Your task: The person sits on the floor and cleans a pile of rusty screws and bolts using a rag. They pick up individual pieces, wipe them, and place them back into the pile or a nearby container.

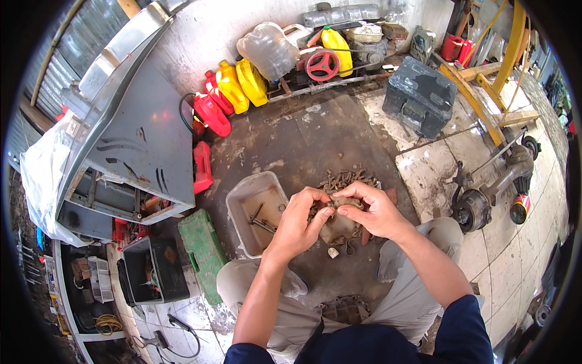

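Forearms (262,297) angle in from lower edge, left hand (298,219) pinching small dark part (331,204) at frame centre, right hand (377,211) curled alongside, can't tell its grip, bolt pile (350,178) just above.

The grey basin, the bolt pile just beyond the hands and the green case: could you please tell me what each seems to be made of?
Grey basin: probably matt plastic, judging by its rounded corners and stained walls.
Bolt pile: likely steel, dull and rusty, given the brown colour and bolt shapes.
Green case: perhaps moulded plastic, worn, with raised shapes on its surface.
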Tool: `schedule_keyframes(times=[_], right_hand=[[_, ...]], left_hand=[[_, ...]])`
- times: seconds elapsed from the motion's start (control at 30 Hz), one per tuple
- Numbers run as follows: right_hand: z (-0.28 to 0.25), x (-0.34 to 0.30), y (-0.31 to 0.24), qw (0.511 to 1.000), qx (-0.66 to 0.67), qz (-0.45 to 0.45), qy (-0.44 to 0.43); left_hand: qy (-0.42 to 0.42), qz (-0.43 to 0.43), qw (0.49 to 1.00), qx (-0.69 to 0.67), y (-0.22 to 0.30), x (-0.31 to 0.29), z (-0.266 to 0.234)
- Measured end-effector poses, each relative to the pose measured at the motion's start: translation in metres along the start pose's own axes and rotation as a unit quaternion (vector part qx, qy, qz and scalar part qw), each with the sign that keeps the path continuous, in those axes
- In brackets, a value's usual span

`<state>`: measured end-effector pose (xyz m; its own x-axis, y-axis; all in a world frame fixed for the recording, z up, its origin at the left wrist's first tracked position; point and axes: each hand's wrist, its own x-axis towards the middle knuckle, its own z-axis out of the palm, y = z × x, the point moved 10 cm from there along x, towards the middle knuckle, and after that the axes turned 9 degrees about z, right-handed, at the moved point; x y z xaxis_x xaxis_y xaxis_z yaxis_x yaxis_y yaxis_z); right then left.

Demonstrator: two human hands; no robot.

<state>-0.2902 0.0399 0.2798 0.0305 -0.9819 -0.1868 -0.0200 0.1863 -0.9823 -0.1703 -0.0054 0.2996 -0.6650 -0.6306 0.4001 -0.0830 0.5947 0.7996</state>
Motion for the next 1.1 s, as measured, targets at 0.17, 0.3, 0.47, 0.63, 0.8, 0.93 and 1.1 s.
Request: schedule_keyframes(times=[0.17, 0.3, 0.47, 0.63, 0.8, 0.93, 1.1], right_hand=[[-0.001, -0.001, -0.005, 1.0, -0.004, -0.016, 0.013], [-0.003, 0.001, -0.004, 0.999, 0.045, -0.014, 0.0], [-0.001, 0.002, 0.003, 0.998, 0.052, 0.037, -0.013], [-0.006, 0.004, 0.0, 0.999, 0.009, -0.035, -0.003], [-0.014, 0.005, 0.002, 0.999, -0.013, -0.036, -0.003], [-0.022, 0.005, 0.005, 1.0, -0.001, -0.012, 0.013], [-0.039, 0.003, -0.011, 0.995, -0.007, -0.061, 0.073]], left_hand=[[0.01, 0.046, 0.997, 0.054, 0.011, 0.002, -0.001], [0.033, 0.079, 0.996, 0.039, 0.017, 0.004, -0.008], [0.036, 0.107, 0.993, 0.036, 0.022, 0.005, -0.016], [0.033, 0.071, 0.997, -0.013, 0.022, 0.007, -0.02], [0.021, 0.078, 0.996, -0.022, 0.027, 0.008, -0.025], [0.024, 0.06, 0.997, -0.05, 0.021, 0.006, -0.028], [0.042, 0.058, 0.996, -0.048, 0.015, 0.003, -0.04]])
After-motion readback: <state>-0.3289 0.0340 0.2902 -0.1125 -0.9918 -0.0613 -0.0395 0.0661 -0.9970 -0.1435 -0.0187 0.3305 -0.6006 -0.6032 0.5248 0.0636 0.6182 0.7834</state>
